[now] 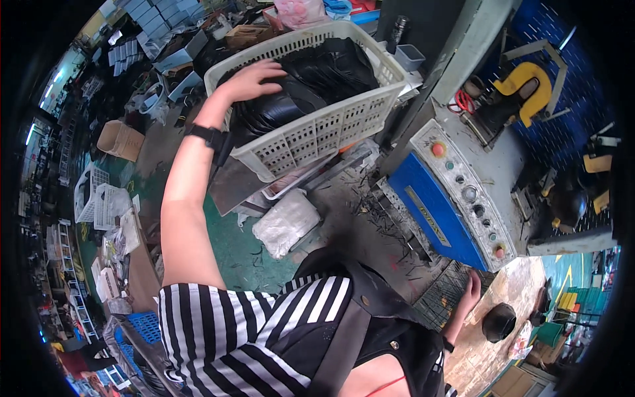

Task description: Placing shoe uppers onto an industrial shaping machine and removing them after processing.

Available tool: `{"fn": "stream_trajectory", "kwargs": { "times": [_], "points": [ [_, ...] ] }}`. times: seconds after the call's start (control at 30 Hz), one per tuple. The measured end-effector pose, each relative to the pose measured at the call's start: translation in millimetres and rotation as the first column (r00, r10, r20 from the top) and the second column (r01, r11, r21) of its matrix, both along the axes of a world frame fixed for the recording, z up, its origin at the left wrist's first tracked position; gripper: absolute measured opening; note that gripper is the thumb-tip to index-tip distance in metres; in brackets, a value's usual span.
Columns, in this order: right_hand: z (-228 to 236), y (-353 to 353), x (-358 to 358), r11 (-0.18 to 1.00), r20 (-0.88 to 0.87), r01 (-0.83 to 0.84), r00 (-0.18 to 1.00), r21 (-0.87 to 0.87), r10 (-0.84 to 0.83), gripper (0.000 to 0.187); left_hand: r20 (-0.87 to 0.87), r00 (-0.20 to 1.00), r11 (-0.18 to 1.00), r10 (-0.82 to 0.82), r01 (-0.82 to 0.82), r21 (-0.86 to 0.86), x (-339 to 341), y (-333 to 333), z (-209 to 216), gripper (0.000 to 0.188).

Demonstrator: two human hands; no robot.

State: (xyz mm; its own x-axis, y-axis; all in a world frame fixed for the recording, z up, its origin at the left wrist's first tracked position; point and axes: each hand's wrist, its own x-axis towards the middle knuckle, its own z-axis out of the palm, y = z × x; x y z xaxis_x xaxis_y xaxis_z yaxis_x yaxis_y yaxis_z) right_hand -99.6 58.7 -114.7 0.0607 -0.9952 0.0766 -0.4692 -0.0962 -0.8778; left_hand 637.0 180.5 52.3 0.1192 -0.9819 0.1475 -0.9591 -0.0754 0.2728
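My left hand (254, 81) is open, its fingers spread over glossy black curved pieces (284, 102) packed in a cream plastic basket (317, 135). It lies over the near left part of the pile, and I cannot tell whether it presses on them. My right hand (469, 296) is low on the right, beside the lower end of the machine's blue front panel (433, 212). Its fingers look stretched out, with nothing seen in them; part of the hand is turned away. The machine's control strip (468, 192) carries red and dark round buttons.
A yellow clamp-like part (529, 89) sits on the machine at the upper right. Below the basket lies a white wrapped bundle (286, 223), with black scraps (387, 221) scattered nearby. A round black object (499, 322) rests on a worn board (479, 351). A cardboard box (120, 140) stands left.
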Motion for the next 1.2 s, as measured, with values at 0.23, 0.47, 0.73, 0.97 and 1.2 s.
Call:
{"fn": "stream_trajectory", "kwargs": {
  "times": [0.23,0.47,0.73,0.97,1.2],
  "points": [
    [60,-26,157,0.893,0.137,-0.404,0.914,0.201,0.382,0.021,-0.127,0.955,0.954,-0.268,0.282,0.105,-33,-66,59,0.021],
    [198,-49,219,0.760,0.189,-0.441,0.793,-0.478,0.579,0.033,-0.325,0.813,0.872,-0.483,0.480,-0.095,-255,-129,135,0.016],
    [168,-89,50,0.830,0.570,-0.558,0.679,-0.011,0.464,0.018,-0.981,0.188,0.567,-0.057,0.814,0.124,-436,-235,36,0.025],
    [169,-147,-77,0.957,0.728,-0.287,0.663,0.032,0.174,0.020,-0.994,0.017,0.535,-0.106,0.844,-0.042,-551,-328,49,0.017],
    [251,-294,-105,0.990,0.856,-0.029,0.500,-0.138,0.134,0.023,-0.880,0.067,0.803,-0.471,0.446,-0.396,-635,-463,115,0.019]
  ]
}}
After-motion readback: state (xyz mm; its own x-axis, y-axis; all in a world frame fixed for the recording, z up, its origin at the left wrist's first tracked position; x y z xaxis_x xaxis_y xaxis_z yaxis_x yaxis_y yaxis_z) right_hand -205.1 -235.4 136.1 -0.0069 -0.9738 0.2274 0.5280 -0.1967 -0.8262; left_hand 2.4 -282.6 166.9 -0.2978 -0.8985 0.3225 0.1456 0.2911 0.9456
